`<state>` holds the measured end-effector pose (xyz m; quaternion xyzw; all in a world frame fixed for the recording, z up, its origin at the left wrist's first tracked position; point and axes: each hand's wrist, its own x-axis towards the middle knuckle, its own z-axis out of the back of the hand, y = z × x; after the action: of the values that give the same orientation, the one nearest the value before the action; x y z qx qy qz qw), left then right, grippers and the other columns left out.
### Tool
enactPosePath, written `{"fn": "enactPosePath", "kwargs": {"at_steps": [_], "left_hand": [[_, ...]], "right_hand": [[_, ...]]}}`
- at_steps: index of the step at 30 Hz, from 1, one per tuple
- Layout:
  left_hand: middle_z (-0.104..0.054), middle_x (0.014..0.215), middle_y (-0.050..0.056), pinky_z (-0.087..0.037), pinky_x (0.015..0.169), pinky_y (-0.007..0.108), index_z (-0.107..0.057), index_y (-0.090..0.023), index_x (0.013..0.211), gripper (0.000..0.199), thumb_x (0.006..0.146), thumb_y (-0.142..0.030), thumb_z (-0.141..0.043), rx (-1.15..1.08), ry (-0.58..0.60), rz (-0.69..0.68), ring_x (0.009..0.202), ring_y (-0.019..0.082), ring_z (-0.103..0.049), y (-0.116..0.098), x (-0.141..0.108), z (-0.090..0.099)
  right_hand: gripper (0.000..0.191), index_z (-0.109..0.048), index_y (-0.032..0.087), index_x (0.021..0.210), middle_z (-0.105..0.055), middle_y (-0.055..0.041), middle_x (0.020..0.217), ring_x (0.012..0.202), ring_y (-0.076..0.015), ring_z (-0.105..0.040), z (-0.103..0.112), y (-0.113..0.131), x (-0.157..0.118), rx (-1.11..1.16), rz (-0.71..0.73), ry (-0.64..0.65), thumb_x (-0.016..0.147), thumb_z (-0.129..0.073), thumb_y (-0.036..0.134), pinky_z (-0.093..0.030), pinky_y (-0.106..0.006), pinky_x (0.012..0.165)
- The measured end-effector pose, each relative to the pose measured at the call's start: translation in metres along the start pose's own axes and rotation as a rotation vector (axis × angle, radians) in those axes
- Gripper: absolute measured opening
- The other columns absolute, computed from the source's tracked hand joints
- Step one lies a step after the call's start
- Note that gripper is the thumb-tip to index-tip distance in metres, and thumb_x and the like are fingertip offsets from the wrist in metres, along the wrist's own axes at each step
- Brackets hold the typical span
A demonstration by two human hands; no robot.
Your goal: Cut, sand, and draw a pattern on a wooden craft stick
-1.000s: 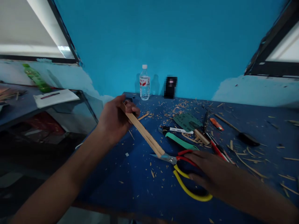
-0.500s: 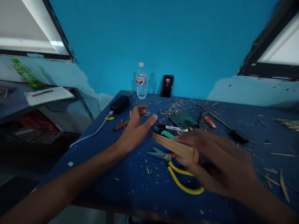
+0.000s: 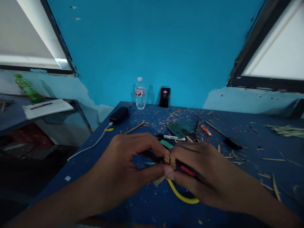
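My left hand [image 3: 133,167] and my right hand [image 3: 206,171] meet above the table, both pinching a small bundle of light-brown wooden strips [image 3: 172,162] between thumb and fingers. Only a short stretch of it shows; my fingers hide the rest. Under my hands lie scissors with yellow handles [image 3: 184,198], mostly covered. A red part [image 3: 188,170] shows beside my right fingers, and I cannot tell whether it belongs to the scissors. Just beyond the fingers are a mint-green handle [image 3: 167,144] and a black-and-white marker [image 3: 172,137].
Wood shavings litter the blue table [image 3: 95,177]. Farther back are a green mat [image 3: 180,129], an orange-red packet [image 3: 206,130], a dark-headed tool [image 3: 232,143], a water bottle [image 3: 140,96], a phone [image 3: 164,97] and a black box [image 3: 119,115] with a white cable.
My left hand has moved right and closed on the wooden strips, which my right hand alone held before. The bundle is turned now, its end towards me. The view has tilted slightly up.
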<state>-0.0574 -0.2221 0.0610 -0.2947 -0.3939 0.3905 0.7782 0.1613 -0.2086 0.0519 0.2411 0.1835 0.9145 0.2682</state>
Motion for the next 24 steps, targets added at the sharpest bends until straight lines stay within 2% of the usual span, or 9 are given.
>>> {"fn": "enactPosePath", "kwargs": {"at_steps": [3,7,11,13,16,19,22,24], "left_hand": [[-0.075,0.088,-0.006,-0.052,0.061,0.012,-0.071,-0.027,0.09,0.013,0.082,-0.022,-0.08,0.005,0.042,0.016,0.078,0.01,-0.071,0.007,-0.008,0.0],[-0.074,0.089,-0.01,-0.052,0.073,0.009,-0.068,-0.03,0.095,0.024,0.08,-0.016,-0.081,0.003,0.051,-0.07,0.08,0.006,-0.07,0.015,-0.013,-0.003],[-0.071,0.084,-0.009,-0.051,0.069,0.009,-0.066,-0.029,0.094,0.017,0.085,-0.023,-0.078,0.029,0.053,-0.092,0.073,0.005,-0.068,0.018,-0.009,-0.002],[-0.071,0.082,-0.008,-0.051,0.066,0.01,-0.065,-0.028,0.092,0.014,0.086,-0.025,-0.077,0.078,0.039,-0.112,0.07,0.006,-0.067,0.019,-0.008,-0.001],[-0.071,0.084,-0.007,-0.052,0.069,0.012,-0.062,-0.027,0.093,0.014,0.087,-0.027,-0.075,0.144,0.02,-0.129,0.072,0.007,-0.068,0.019,-0.01,0.001],[-0.069,0.086,-0.007,-0.05,0.07,0.012,-0.06,-0.027,0.096,0.015,0.088,-0.027,-0.073,0.152,0.055,-0.13,0.074,0.007,-0.066,0.02,-0.012,0.003],[-0.068,0.089,-0.006,-0.05,0.071,0.012,-0.061,-0.027,0.099,0.014,0.091,-0.023,-0.072,0.066,0.142,-0.094,0.078,0.006,-0.065,0.025,-0.009,0.007],[-0.069,0.094,-0.006,-0.051,0.075,0.013,-0.063,-0.03,0.102,0.018,0.089,-0.03,-0.076,-0.075,0.203,-0.055,0.083,0.008,-0.066,0.029,-0.006,0.009]], "right_hand": [[0.014,-0.053,0.024,0.092,-0.056,0.0061,0.081,0.073,-0.0098,-0.052,-0.008,0.0,-0.003,0.092,-0.014,0.001,0.104,-0.057,0.03,-0.035,-0.024,0.067],[0.01,-0.054,0.027,0.095,-0.055,0.0077,0.082,0.07,-0.0092,-0.049,-0.013,-0.003,-0.008,0.169,-0.099,0.005,0.101,-0.061,0.03,-0.032,-0.024,0.062],[0.014,-0.055,0.029,0.096,-0.059,0.009,0.089,0.075,-0.0084,-0.052,-0.013,-0.005,-0.006,0.185,-0.151,0.027,0.095,-0.069,0.024,-0.034,-0.023,0.063],[0.02,-0.054,0.028,0.093,-0.058,0.0099,0.09,0.076,-0.0076,-0.053,-0.014,-0.007,-0.002,0.204,-0.132,0.027,0.092,-0.072,0.02,-0.033,-0.022,0.062],[0.024,-0.049,0.024,0.088,-0.054,0.0105,0.081,0.07,-0.0061,-0.05,-0.017,-0.009,0.004,0.232,-0.052,0.003,0.091,-0.072,0.016,-0.032,-0.022,0.062],[0.028,-0.048,0.023,0.086,-0.052,0.0104,0.078,0.068,-0.0053,-0.049,-0.019,-0.011,0.008,0.221,0.006,-0.028,0.087,-0.073,0.011,-0.033,-0.021,0.063],[0.028,-0.048,0.022,0.084,-0.051,0.0092,0.077,0.069,-0.0066,-0.049,-0.018,-0.012,0.008,0.185,0.061,-0.064,0.083,-0.072,0.008,-0.034,-0.021,0.066],[0.024,-0.049,0.022,0.084,-0.052,0.0083,0.077,0.073,-0.0078,-0.051,-0.016,-0.013,0.007,0.167,0.06,-0.061,0.083,-0.069,0.008,-0.035,-0.022,0.07]]}}
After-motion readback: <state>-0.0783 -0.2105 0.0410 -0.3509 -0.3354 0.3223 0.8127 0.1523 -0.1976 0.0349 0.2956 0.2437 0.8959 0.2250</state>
